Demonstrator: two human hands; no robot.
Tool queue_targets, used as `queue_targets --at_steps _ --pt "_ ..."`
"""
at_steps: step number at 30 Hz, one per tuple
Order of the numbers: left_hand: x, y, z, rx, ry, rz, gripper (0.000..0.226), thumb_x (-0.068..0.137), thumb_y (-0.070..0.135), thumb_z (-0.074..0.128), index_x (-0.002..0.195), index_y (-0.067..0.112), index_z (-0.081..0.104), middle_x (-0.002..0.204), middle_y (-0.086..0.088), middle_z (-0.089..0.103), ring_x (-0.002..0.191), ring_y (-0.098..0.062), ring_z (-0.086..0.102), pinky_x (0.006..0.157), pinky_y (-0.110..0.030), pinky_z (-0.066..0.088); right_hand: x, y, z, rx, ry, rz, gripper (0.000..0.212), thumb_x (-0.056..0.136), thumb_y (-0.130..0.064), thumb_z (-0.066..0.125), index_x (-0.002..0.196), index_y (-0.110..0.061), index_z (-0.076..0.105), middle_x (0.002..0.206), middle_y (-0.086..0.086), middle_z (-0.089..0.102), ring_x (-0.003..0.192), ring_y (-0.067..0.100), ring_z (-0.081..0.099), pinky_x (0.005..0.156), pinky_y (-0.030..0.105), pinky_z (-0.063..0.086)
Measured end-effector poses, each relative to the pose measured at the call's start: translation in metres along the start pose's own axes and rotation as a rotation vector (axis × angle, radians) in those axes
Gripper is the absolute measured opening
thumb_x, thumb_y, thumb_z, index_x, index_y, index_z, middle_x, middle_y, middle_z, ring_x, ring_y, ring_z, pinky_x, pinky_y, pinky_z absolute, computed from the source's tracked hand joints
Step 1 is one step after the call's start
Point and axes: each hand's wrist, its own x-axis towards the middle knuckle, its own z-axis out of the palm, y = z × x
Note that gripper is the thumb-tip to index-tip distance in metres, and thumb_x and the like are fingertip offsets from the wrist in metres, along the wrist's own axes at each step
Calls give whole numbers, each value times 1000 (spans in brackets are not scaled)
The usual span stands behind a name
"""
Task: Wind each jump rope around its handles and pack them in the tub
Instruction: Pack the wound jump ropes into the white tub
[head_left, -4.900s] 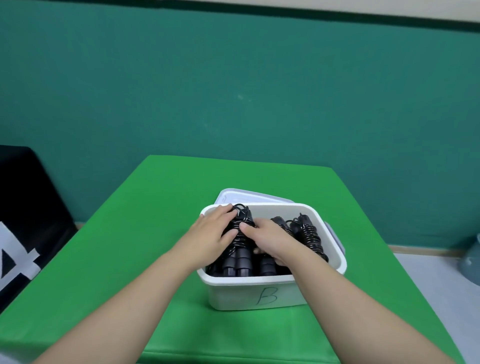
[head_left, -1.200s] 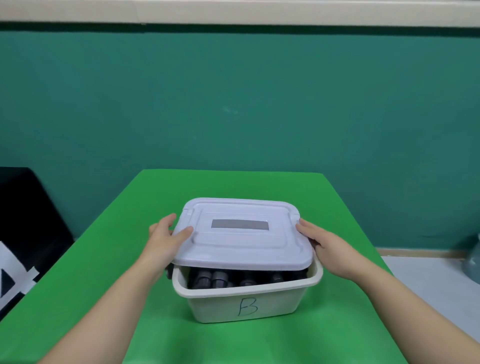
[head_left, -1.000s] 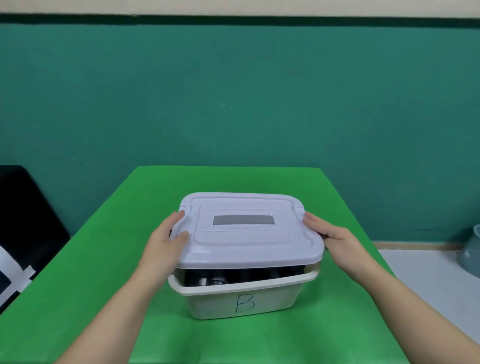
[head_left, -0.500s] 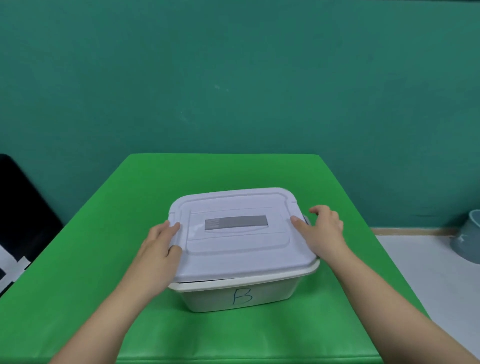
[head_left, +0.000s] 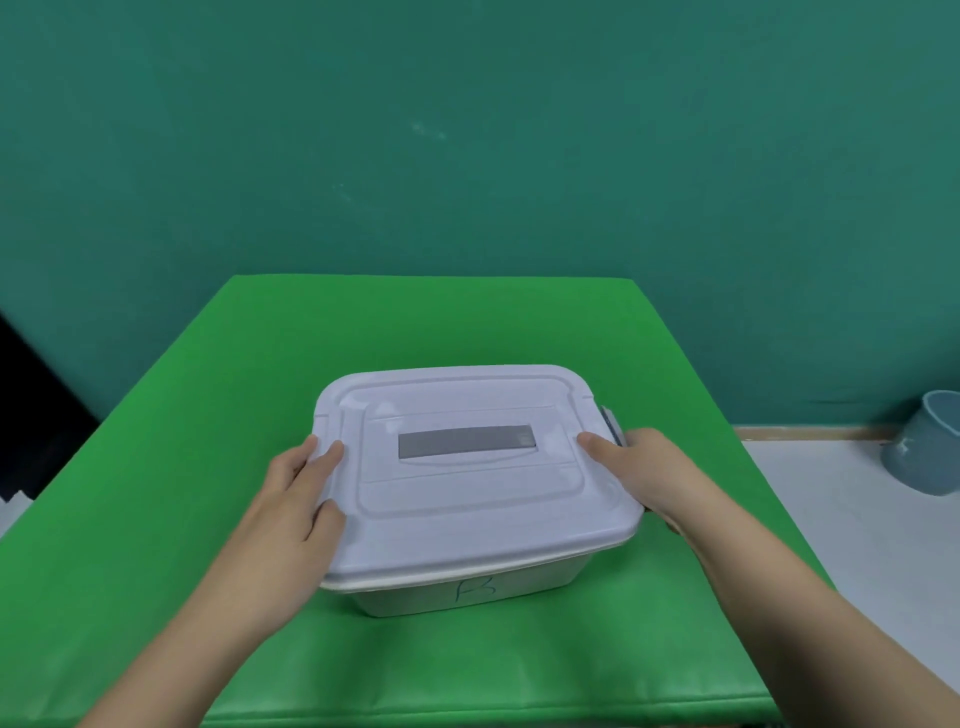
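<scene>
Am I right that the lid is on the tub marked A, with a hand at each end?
Not quite: in the head view the tub is marked B, not A. The lid is on it, with the left hand and right hand at its ends.

One handwritten letter only, a "B" in blue-green marker, on the near wall of the white tub (head_left: 467, 592), below the lid's front rim. Placed between the left hand (head_left: 291, 514) and the right hand (head_left: 660, 478), lower than both and nearer the viewer. No other lettering legible anywhere; grey strip (head_left: 466, 441) on the lid (head_left: 467, 514) blank.
</scene>
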Motion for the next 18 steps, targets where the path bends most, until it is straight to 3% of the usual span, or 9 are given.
queue_targets --at_steps 6,8,12,15,18 --pt "4 0 2 -74 13 9 49 98 19 34 146 27 30 153 16 13 123 5 23 99 -21 23 -5 -2 12 -315 272 -188 33 98 -38 47 78 -12 46 69 3 52 61 21 48 49 30 31" --pt "4 1 3 -83 9 5 49 98 18 34 146 28 30 152 17 14 121 6 23 98 -20 23 -6 -4 14 -394 315 -215 33 99 -36 44 79 -10 46 69 4 51 64 25 49 48 30 30" --pt "5 0 7 -164 34 12 48 97 12 37 143 25 36 149 14 21 123 6 24 103 -19 18 -9 -7 17 -676 419 -266 35 103 -35 35 100 -7 54 77 6 56 66 24 47 48 30 29" --pt "15 -2 4 -377 118 -68 39 95 8 48 132 21 52 135 8 37 126 -5 35 104 -21 20 -9 -7 20 -977 422 -334 35 104 -21 28 130 -12 50 103 2 65 65 18 42 40 26 19" --pt "26 -7 -4 -564 132 -243 38 84 30 68 119 41 59 134 1 45 124 -20 45 108 -38 33 -8 -5 23 -981 405 -331 43 103 -16 23 143 -14 39 118 -1 62 72 17 52 41 23 22"
